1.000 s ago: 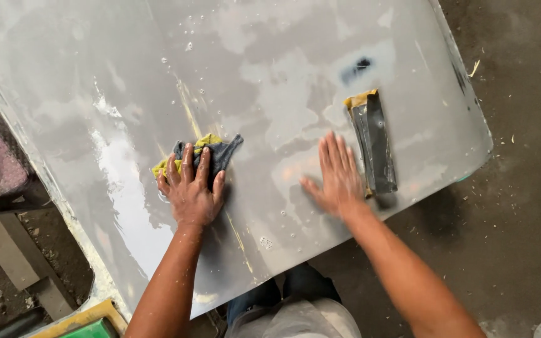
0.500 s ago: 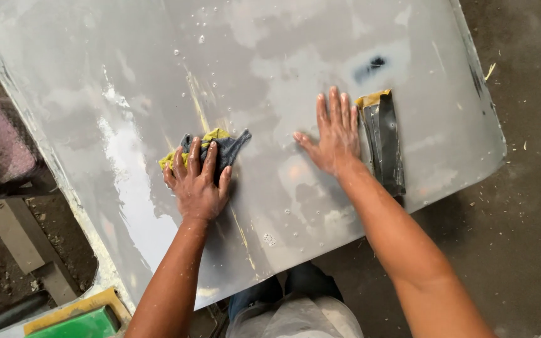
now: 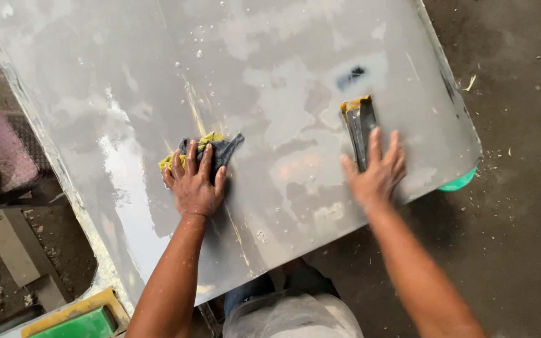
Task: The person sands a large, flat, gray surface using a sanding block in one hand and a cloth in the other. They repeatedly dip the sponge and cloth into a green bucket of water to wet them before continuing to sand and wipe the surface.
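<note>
Grey metal fills the head view: a large primed panel (image 3: 270,81), wet and patchy with lighter filler spots. A second ago the right hand (image 3: 376,172) lay flat just left of the sanding block (image 3: 359,130); now it has slid over the block's near end, fingers spread and open on top of it, blurred with motion. That reads as taking the block up for sanding, though no closed grip shows yet. The left hand (image 3: 194,181) has hardly moved: it stays well left of the block, palm down, pressing a dark-and-yellow rag (image 3: 211,150) flat on the panel without closing around it.

Left of the panel stand a pinkish stool (image 3: 1,150) and a green-and-yellow object (image 3: 79,320) on the floor (image 3: 521,188); a green edge (image 3: 459,181) shows right of the block, under the panel's rim. Nothing stands between hand and block.
</note>
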